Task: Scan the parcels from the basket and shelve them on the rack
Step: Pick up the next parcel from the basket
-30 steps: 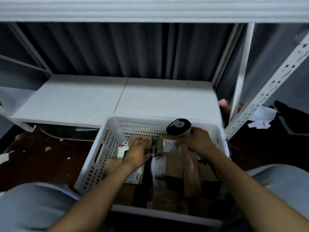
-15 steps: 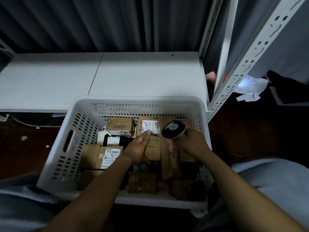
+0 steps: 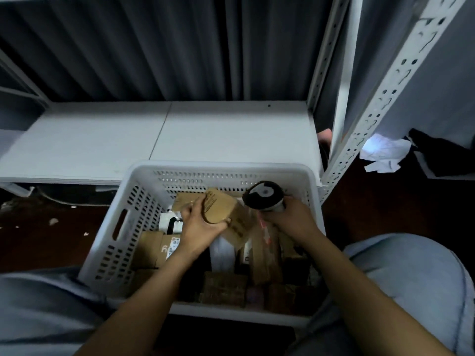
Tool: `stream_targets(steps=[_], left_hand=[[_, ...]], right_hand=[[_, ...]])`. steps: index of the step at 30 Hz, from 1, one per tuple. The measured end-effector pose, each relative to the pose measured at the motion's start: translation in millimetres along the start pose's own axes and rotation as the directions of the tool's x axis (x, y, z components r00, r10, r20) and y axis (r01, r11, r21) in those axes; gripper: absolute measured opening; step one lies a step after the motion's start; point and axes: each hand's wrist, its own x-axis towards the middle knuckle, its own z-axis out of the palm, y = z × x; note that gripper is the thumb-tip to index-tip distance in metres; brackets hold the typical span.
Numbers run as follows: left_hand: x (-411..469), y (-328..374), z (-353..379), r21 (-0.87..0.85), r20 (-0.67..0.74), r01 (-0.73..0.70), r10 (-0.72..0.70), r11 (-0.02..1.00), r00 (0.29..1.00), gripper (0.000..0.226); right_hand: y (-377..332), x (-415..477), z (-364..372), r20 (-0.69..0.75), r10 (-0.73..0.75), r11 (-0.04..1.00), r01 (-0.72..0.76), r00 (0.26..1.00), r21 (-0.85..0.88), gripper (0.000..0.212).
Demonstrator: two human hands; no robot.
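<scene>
The left hand grips a brown parcel just above the basket while the right hand wraps the scanner beside it, so this parcel's scan seems imminent, and many parcels below the hands still await the rack shelf beyond.

The scanner handle is hidden inside the right hand. Labels on the parcels in the basket are too dim to read. A pinkish thing, perhaps cloth, is mostly hidden behind the rack post.

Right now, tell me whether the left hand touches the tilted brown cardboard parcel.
Touching. The head view shows the left hand gripping the brown cardboard parcel, fingers and thumb curled round its near end.
</scene>
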Motion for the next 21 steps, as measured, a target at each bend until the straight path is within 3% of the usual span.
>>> stream_targets(steps=[3,6,8,11,15,18,20,21], left_hand=[[3,10,-19,-0.295,-0.067,0.088,-0.112,0.951,0.991,0.087],[5,15,-36,-0.536,0.019,0.152,-0.168,0.831,0.986,0.077],[2,19,-47,-0.598,0.099,0.166,-0.133,0.784,0.986,0.091],[-8,29,-65,-0.572,0.227,0.146,-0.016,0.807,0.974,0.107],[-15,32,-95,-0.338,0.334,0.053,0.067,0.94,0.94,0.098],[-14,24,-113,-0.227,0.393,-0.047,0.136,0.973,0.91,0.124],[-13,22,-120,-0.24,0.369,-0.038,0.127,0.97,0.92,0.129],[-14,22,-122,-0.239,0.313,-0.045,0.121,0.97,0.942,0.119]], right_hand=[[-11,-6,4,0.016,0.001,0.98,-0.005,1.0,0.199,0.024],[-25,-9,10,-0.027,0.026,0.927,-0.014,0.999,0.374,0.024],[-35,-9,12,-0.053,0.052,0.908,-0.025,0.997,0.419,0.027],[-55,-8,11,-0.083,0.056,0.863,-0.007,0.995,0.505,0.023],[-79,-10,7,-0.146,0.019,0.856,0.06,0.989,0.513,0.036],[-92,-10,11,-0.164,0.001,0.872,0.079,0.986,0.484,0.032],[-100,-9,14,-0.175,0.003,0.893,0.076,0.985,0.443,0.028],[-103,-9,16,-0.171,-0.002,0.9,0.076,0.985,0.429,0.027]])
